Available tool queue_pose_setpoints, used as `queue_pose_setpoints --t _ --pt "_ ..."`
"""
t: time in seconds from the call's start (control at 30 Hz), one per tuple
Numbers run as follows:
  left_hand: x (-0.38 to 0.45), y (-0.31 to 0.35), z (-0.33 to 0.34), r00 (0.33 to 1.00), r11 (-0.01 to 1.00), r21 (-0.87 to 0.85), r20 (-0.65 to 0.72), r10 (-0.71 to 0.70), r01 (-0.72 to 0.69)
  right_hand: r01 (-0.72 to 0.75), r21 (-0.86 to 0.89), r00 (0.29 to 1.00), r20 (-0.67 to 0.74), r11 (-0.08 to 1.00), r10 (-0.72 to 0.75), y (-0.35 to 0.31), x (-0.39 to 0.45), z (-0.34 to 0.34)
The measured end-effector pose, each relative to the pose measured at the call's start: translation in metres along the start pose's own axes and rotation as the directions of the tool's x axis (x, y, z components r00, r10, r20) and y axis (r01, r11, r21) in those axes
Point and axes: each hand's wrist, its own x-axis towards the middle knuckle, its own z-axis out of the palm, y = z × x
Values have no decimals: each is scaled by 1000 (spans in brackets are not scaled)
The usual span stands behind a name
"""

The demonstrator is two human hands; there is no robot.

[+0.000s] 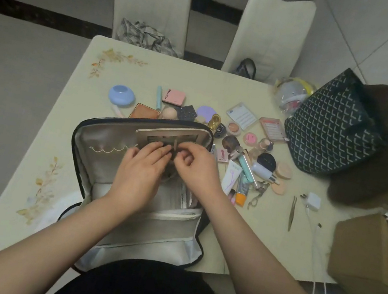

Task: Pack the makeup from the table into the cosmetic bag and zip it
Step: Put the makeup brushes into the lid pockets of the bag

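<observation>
the open cosmetic bag (110,147) lies at the near edge of the table (236,89). over its lid, the left hand (140,171) and right hand (197,167) both pinch a thin brown stick (174,146) at the mesh pocket. the makeup (246,140) lies scattered at 1 o'clock from the bag.

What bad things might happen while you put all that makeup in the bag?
1. The cosmetic bag hangs over the near edge of the table, so it might slip off while the left hand and right hand fiddle inside it.
2. The small round pots, like the pink one, lie crowded together and could roll away if bumped.
3. The tweezers are thin and lie apart from the pile, so they may get forgotten.
</observation>
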Motion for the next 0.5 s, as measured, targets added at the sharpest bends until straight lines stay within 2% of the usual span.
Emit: queue_pose_setpoints --t 0.07,0.23,0.33,0.43,0.5 --pt "-1 0 0 1000 1000 0 2 12 -12 -12 81 1000 -21 997 14 -8 -3 -4" --pt "-2 -2 0 998 999 -20 32 48 -48 -5 54 993 -116 999 11 -10 -1 7" --pt "-3 -6 0 997 998 -35 42 57 -55 -14 -37 994 -109 999 10 -4 -1 13" --pt "-4 -7 2 998 997 -52 25 58 -57 -33 -213 999 -17 977 30 5 -5 17" --pt "-5 -7 2 998 996 -49 4 68 -68 -21 -266 1000 4 964 22 9 -8 21"
